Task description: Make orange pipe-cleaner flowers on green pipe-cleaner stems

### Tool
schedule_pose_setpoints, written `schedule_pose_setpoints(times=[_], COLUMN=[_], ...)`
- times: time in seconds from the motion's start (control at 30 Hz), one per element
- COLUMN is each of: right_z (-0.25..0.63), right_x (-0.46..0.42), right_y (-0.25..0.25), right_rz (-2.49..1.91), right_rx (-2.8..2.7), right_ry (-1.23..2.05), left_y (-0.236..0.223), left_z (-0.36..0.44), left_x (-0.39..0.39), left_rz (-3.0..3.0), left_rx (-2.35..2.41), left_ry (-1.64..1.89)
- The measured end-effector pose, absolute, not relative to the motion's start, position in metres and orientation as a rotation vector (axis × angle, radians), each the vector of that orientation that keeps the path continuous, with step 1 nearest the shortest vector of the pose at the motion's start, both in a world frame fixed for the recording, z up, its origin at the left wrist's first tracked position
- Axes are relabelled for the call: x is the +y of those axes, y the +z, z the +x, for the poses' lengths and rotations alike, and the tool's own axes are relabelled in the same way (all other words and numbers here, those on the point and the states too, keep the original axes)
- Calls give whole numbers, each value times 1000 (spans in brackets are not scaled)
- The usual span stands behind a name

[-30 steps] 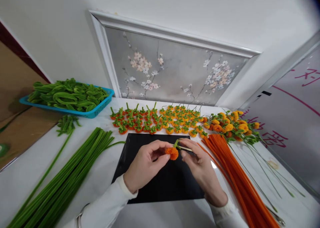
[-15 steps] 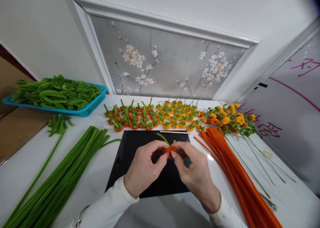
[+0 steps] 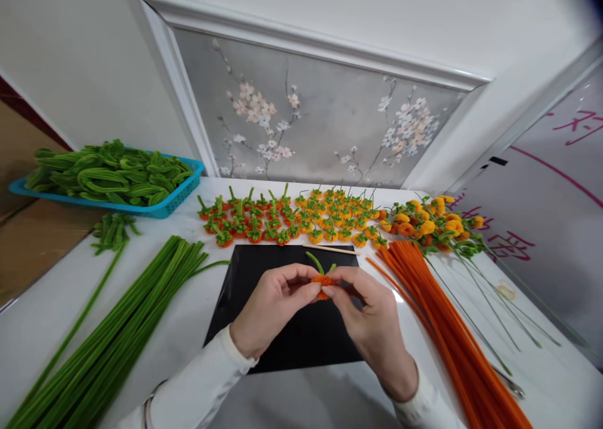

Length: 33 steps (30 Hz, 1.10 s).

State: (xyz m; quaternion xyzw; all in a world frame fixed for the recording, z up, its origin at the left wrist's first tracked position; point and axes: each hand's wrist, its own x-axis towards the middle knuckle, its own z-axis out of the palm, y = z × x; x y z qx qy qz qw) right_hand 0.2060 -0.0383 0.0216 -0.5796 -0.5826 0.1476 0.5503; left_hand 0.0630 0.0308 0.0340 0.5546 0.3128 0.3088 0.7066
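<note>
Between my two hands, over a black mat (image 3: 282,344), is a small orange pipe-cleaner flower (image 3: 323,281) with green ends sticking up behind it. My left hand (image 3: 271,303) pinches its left side between thumb and fingers. On the right side, my right hand (image 3: 370,313) pinches it in the same way, and the fingertips hide part of the flower. A thin wooden stick (image 3: 331,250) lies across the mat's far edge. Just beyond stand rows of finished flower heads, orange ones (image 3: 254,233) on the left and yellow ones (image 3: 330,234) on the right, green sides up.
A blue basket (image 3: 176,196) of green loops stands at the back left. Green pipe cleaners (image 3: 117,328) lie left of the mat, orange ones (image 3: 447,328) to the right. Stemmed flowers (image 3: 426,226) are piled back right, near a whiteboard (image 3: 556,215). A framed picture (image 3: 325,127) borders the table's back.
The stick has left my right hand and now lies on the mat's far edge. My right hand has moved in to grip the flower, which has turned with its green ends up.
</note>
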Motion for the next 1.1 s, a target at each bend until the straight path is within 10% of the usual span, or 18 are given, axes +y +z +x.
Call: schedule_pose_setpoints(times=[1.1], right_z=[209], right_x=[-44], right_y=[30], right_rz=[-1448], right_rx=[-1429], right_ry=[560], left_y=[34], left_z=[65], left_x=[24], left_rz=[1661], left_rx=[680], left_ry=[882])
